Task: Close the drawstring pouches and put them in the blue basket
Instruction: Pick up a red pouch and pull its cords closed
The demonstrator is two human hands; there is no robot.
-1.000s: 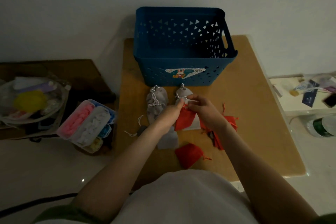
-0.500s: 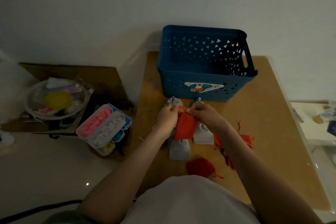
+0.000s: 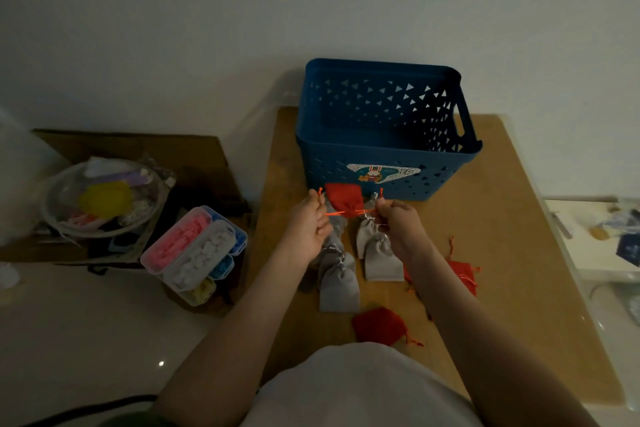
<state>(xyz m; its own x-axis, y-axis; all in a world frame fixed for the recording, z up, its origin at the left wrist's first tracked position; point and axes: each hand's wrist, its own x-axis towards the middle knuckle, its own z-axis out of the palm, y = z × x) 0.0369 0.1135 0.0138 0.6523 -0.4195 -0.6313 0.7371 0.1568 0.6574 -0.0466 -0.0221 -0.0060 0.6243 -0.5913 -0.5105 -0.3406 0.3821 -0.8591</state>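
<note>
The red pouch (image 3: 344, 200) is held up just above the table (image 3: 519, 236), in front of the near wall of the blue basket (image 3: 325, 166) and between the two hands. Its neck looks gathered tight, and its orange-red drawstring (image 3: 363, 211) runs out taut to either side. The left hand (image 3: 309, 226) has its fingers curled round the left end of the cord, and the tip of the cord sticks up above the knuckles. The right hand (image 3: 398, 224) pinches the right end in the same way.

The blue basket stands at the far side of the table, and no pouch can be seen inside it. Its walls are pierced with small triangles. A sticker (image 3: 381, 173) on the near wall shows a cartoon rabbit and the letters "EP"; the rest of the print is too small to read.

Several grey pouches (image 3: 338, 284) with silvery cords lie on the table under and just near of the hands, overlapping one another. One more red pouch (image 3: 379, 324) lies at the near edge, and a loose heap of red pouches (image 3: 462, 274) lies to the right, partly hidden by the right forearm.

Left of the table, lower down, a clear compartment box (image 3: 194, 253) holds pink, white, blue and yellow pieces. Beyond it a clear bowl (image 3: 104, 201) holds a yellow item and other odds and ends, next to a sheet of cardboard (image 3: 138, 149). At the far right a white shelf (image 3: 595, 253) carries small items too blurred to name.
</note>
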